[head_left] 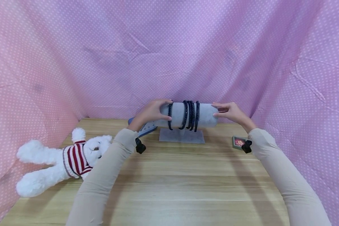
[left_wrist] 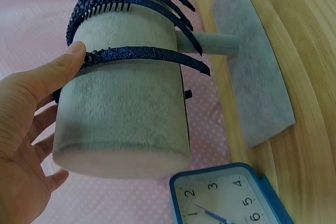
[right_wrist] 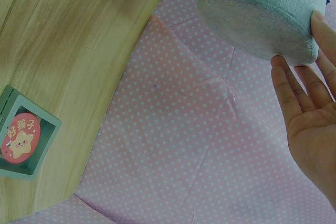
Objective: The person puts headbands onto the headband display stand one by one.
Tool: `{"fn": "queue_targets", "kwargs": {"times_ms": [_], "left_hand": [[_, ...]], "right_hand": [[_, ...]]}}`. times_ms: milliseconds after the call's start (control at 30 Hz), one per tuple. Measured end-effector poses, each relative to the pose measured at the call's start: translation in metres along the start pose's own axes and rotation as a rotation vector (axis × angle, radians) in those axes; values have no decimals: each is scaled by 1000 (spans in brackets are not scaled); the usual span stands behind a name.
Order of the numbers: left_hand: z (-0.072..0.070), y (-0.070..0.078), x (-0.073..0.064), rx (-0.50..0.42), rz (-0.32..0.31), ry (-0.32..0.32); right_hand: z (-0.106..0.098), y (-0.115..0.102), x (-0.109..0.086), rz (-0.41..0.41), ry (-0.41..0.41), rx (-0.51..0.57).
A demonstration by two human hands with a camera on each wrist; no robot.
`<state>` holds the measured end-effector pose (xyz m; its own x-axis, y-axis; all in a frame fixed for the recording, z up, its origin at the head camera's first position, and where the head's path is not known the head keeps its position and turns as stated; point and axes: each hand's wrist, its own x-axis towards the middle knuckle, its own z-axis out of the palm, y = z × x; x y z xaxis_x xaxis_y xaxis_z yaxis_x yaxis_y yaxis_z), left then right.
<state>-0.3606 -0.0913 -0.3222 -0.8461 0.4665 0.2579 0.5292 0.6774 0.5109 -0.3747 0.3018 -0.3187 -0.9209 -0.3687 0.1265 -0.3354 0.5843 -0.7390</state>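
Observation:
Several dark navy headbands (head_left: 191, 116) with comb teeth sit around the grey padded roll of a headband display stand (head_left: 209, 115). The roll lies sideways on a short post above a flat grey base (head_left: 172, 135). At the left, my left hand (head_left: 154, 110) pinches a separate headband (left_wrist: 142, 54), its thumb on the band's front and the other fingers partly hidden behind the roll. At the opposite end, my right hand (head_left: 230, 112) holds the roll's rim, thumb at the side and fingertips (right_wrist: 279, 61) against the end.
A blue-framed clock (left_wrist: 226, 195) is behind my left wrist. To the left lies a white teddy bear (head_left: 76, 158) in a striped sweater. A small green box (right_wrist: 50, 140) with a red star badge rests at the right. Pink dotted cloth (head_left: 169, 56) hangs behind the wooden table (head_left: 186, 182).

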Motion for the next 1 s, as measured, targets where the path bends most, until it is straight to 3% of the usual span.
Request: {"fn": "queue_targets", "kwargs": {"times_ms": [1000], "left_hand": [[21, 14, 14, 101, 20, 25]], "right_hand": [[0, 1, 0, 3, -6, -19]]}}
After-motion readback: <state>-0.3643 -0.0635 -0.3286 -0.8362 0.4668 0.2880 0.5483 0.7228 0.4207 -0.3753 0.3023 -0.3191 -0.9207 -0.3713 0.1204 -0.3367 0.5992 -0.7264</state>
